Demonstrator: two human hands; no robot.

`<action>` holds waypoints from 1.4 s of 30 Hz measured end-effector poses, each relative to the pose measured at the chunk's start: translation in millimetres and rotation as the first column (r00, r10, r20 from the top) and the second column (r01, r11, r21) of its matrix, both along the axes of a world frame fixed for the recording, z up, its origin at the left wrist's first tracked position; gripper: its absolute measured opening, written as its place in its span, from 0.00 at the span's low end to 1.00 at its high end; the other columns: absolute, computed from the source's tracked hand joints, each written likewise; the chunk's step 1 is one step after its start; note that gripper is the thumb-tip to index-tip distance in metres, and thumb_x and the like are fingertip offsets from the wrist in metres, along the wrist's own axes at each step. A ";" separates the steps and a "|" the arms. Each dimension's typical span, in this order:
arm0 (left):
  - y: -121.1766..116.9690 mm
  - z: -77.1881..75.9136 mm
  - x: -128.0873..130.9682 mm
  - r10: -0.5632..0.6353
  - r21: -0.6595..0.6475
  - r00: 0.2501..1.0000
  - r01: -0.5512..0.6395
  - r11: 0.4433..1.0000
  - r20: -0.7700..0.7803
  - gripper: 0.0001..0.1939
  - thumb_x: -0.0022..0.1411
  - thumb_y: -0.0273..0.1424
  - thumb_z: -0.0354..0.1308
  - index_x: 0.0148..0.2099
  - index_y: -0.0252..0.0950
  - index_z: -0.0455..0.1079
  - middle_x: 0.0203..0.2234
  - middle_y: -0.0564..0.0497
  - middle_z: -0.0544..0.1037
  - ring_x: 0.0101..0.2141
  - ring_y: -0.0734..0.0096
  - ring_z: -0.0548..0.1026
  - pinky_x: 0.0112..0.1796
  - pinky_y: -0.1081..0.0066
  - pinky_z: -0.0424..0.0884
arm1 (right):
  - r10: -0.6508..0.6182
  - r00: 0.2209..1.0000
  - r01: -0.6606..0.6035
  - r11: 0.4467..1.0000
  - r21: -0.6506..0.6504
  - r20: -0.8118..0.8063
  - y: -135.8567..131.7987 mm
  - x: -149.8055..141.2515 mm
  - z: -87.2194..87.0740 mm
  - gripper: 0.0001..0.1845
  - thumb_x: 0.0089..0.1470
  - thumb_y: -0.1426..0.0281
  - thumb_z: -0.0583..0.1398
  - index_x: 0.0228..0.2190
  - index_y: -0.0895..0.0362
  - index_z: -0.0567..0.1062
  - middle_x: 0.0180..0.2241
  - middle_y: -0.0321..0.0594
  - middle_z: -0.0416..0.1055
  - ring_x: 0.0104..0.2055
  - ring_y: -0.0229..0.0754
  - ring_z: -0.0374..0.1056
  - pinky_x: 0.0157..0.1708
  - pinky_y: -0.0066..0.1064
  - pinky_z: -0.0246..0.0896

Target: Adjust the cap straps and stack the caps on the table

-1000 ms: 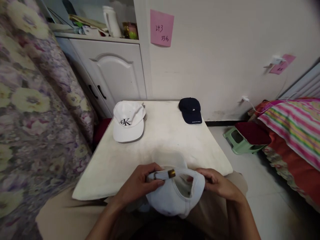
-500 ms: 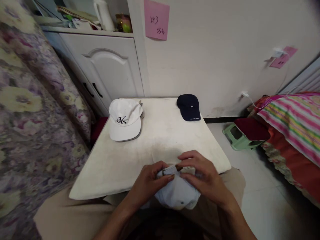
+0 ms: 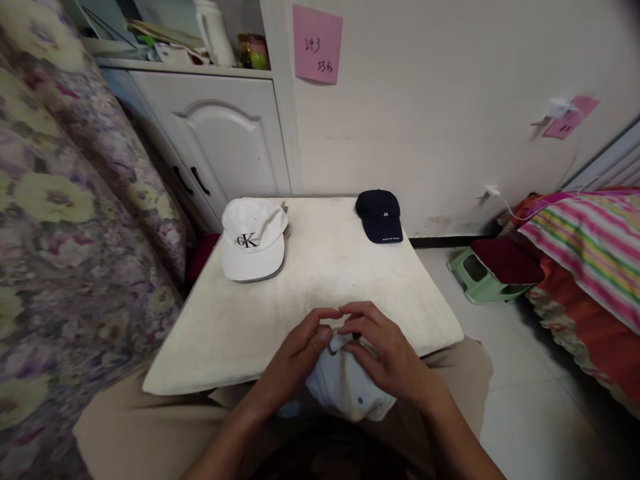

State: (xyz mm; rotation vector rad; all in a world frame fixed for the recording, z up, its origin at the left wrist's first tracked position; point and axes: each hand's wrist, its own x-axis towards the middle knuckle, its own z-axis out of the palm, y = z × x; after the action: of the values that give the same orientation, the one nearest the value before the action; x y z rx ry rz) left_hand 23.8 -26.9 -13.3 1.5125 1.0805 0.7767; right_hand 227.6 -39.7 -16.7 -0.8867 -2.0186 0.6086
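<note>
A pale blue baseball cap is held at the table's near edge, over my lap, with its back strap and metal buckle facing up. My left hand grips the cap's rear edge beside the buckle, thumb bent inward. From the other side my right hand pinches the strap end between thumb and fingers. The index fingertips of both hands nearly meet above the strap. Much of the cap's brim side is hidden behind my fingers.
On the white table lie a white cap with black letters at the left and a navy cap at the far right. A cabinet and wall stand behind. A green stool is on the floor at right.
Both hands have drawn closer together over the cap's strap, the right one moving left. The pale blue cap has shifted slightly left and turned a little. The other caps lie where they were.
</note>
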 end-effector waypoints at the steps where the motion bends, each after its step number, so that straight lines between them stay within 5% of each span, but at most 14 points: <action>1: 0.2 -0.2 0.7 0.014 0.001 1.000 -0.014 1.000 0.010 0.18 0.68 0.40 0.53 0.57 0.41 0.70 0.29 0.54 0.75 0.35 0.63 0.70 0.37 0.70 0.63 | -0.001 1.000 0.001 1.000 0.000 -0.002 -0.2 -1.2 -0.3 0.17 0.58 0.80 0.57 0.47 0.53 0.71 0.53 0.48 0.67 0.56 0.48 0.65 0.53 0.43 0.67; 13: 4.4 -3.8 1.7 0.049 0.034 0.999 -0.049 0.998 0.007 0.15 0.69 0.37 0.52 0.54 0.41 0.71 0.43 0.52 0.78 0.45 0.60 0.72 0.45 0.68 0.64 | -0.103 0.994 0.096 0.971 0.220 0.021 6.1 -8.7 -12.1 0.14 0.59 0.80 0.57 0.43 0.53 0.75 0.48 0.47 0.71 0.49 0.49 0.68 0.45 0.44 0.70; 28: 5.1 -8.7 2.9 0.072 -0.018 0.997 -0.072 0.997 0.020 0.15 0.68 0.40 0.52 0.52 0.41 0.71 0.29 0.55 0.73 0.32 0.66 0.68 0.34 0.71 0.62 | -0.295 0.911 0.293 0.955 -0.053 -0.289 1.9 -27.7 -24.5 0.08 0.62 0.78 0.52 0.38 0.54 0.68 0.43 0.45 0.66 0.47 0.47 0.66 0.44 0.41 0.65; 38: 6.0 -10.6 2.6 -0.014 -0.169 0.990 0.038 0.985 0.140 0.11 0.59 0.36 0.64 0.42 0.37 0.71 0.22 0.59 0.67 0.24 0.74 0.62 0.26 0.75 0.55 | -0.099 0.951 0.096 0.995 -0.026 -0.294 -0.9 -22.8 -21.6 0.10 0.59 0.79 0.56 0.39 0.53 0.72 0.45 0.44 0.68 0.50 0.46 0.67 0.49 0.39 0.65; 42: 3.5 -8.8 -2.0 -0.024 -0.198 0.986 0.057 0.979 0.164 0.09 0.60 0.36 0.63 0.41 0.37 0.73 0.25 0.56 0.72 0.26 0.74 0.65 0.27 0.76 0.57 | -0.196 0.933 0.152 0.974 -0.166 -0.300 1.9 -5.0 -18.6 0.10 0.61 0.73 0.58 0.44 0.54 0.73 0.48 0.45 0.70 0.52 0.47 0.66 0.51 0.39 0.62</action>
State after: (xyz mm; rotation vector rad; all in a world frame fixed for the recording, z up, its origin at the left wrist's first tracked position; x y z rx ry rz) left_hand 21.8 -23.4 -22.1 1.2740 0.9738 0.7247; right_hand 222.6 -37.8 -35.3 -0.9729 -1.6071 0.7472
